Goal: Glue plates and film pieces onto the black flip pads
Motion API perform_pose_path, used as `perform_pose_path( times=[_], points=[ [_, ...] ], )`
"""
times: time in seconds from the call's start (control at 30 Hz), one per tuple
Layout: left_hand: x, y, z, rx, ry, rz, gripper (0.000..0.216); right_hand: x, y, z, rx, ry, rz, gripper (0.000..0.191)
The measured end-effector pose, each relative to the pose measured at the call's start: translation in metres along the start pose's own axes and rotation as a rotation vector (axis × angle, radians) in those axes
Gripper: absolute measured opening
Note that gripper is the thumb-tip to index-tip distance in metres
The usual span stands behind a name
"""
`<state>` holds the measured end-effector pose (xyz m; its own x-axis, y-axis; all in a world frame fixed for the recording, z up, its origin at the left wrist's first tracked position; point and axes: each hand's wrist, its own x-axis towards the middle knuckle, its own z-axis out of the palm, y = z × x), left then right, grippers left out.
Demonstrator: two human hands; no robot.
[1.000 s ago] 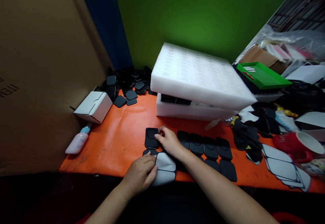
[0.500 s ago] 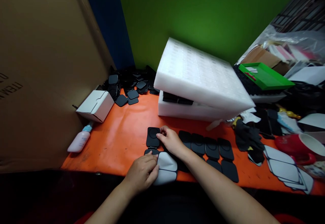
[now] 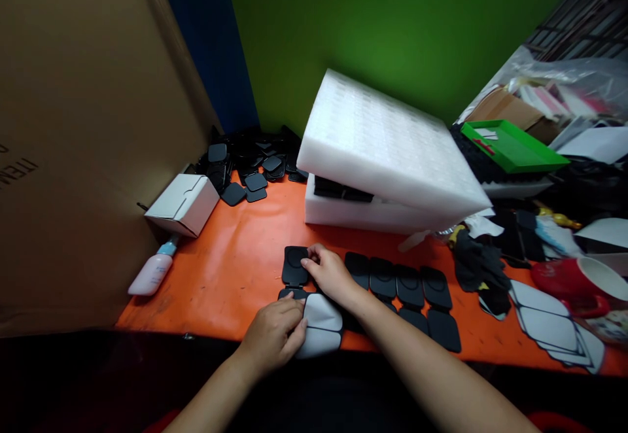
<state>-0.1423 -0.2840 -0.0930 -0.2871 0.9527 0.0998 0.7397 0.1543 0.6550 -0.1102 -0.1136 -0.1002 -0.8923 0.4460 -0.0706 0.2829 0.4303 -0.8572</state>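
Left hand [image 3: 275,329] at pale sheet [image 3: 322,340]; right hand [image 3: 330,273] at edge of black hinged piece [image 3: 295,266]; orange table [image 3: 230,273] beneath.

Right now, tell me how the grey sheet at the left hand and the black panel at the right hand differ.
The grey sheet is pale with dark edging; the black panel is dark with a ring mark. The grey sheet is nearer the front edge of the table than the black panel. Both have rounded corners.
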Motion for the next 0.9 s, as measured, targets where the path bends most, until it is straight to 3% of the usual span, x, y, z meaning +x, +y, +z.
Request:
perform_pose_path(
  times=[0.6,0.9],
  points=[
    [0.003,0.001,-0.003,0.032,-0.025,-0.008,0.023,0.002,-0.008,-0.001,-0.174,-0.001,-0.026,0.005],
    [0.000,-0.001,0.001,0.033,0.003,-0.004,0.023,0.001,-0.017,0.000,-0.631,-0.024,-0.161,0.014]
  ],
)
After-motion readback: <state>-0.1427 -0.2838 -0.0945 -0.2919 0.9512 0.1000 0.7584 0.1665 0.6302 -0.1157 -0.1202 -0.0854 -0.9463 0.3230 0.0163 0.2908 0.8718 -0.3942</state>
